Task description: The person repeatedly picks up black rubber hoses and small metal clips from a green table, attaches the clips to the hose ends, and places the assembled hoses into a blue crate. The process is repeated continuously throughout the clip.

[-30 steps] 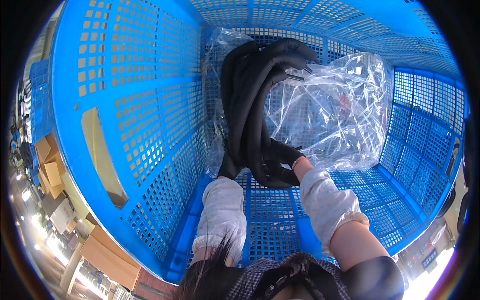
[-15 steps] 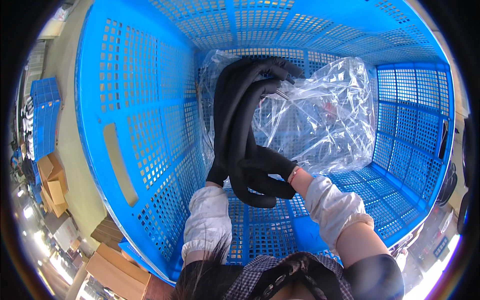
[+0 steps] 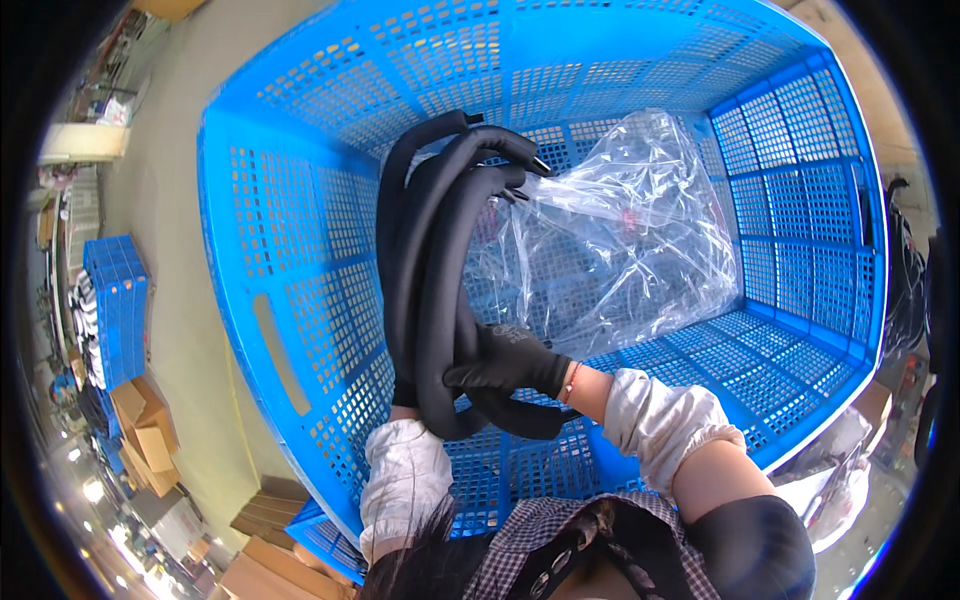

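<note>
Tubes (image 3: 445, 265), black and soft-looking, hang together in a bent bundle at the left of the blue crate (image 3: 800, 180), thin ends poking out on the far side. Both forearms reach in over the near side. The right hand (image 3: 510, 362), in a black glove, has its grip pressed around the bundle's near bend. The left hand (image 3: 403, 390) is mostly hidden behind the near left of the bundle, so I cannot tell whether its grip is spread or pressed together. A clear bag (image 3: 640, 250) lies crumpled to the right; whether the tubes touch it is hard to tell.

The step in hand looks like managing the whole bundle at once, with both hands inside the crate. The next move, I judge, calls for firm support on both sides, with the loose far ends kept from snagging the bag or the meshed walls.
</note>
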Available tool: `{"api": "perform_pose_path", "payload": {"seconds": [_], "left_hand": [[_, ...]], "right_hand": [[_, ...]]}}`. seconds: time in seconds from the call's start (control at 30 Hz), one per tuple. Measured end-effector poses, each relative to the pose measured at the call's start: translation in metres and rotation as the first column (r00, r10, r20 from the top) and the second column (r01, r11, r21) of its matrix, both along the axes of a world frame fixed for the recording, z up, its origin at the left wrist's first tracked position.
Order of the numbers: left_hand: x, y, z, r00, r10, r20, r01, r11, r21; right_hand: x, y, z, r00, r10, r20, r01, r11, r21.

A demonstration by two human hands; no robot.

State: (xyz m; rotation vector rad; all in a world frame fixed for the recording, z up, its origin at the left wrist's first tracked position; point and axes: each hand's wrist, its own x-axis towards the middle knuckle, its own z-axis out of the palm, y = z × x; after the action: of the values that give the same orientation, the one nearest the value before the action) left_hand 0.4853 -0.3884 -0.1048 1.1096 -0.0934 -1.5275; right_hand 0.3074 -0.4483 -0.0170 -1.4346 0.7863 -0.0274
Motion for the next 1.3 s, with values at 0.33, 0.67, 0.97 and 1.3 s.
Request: {"api": "perform_pose_path", "payload": {"seconds": [0.33, 0.67, 0.97, 1.3], "left_hand": [[0.007, 0.014, 0.153, 0.986, -0.057, 0.16, 0.086, 0.979, -0.186], [-0.041, 0.079, 0.257, 0.969, -0.042, 0.245, 0.112, 0.953, -0.281], [-0.102, 0.106, 0.309, 0.953, -0.099, 0.285, 0.204, 0.908, -0.366], [-0.266, 0.08, 0.375, 0.812, -0.447, 0.375, 0.582, 0.672, -0.459]], "right_hand": [[0.004, 0.009, 0.129, 1.0, -0.013, 0.005, 0.014, 0.959, -0.281], [-0.042, 0.054, 0.229, 0.997, 0.064, -0.036, -0.073, 0.834, -0.548], [-0.109, 0.095, 0.29, 1.0, 0.007, -0.03, -0.026, 0.716, -0.697], [-0.271, 0.179, 0.351, 0.928, -0.371, -0.046, 0.194, 0.582, -0.79]]}}
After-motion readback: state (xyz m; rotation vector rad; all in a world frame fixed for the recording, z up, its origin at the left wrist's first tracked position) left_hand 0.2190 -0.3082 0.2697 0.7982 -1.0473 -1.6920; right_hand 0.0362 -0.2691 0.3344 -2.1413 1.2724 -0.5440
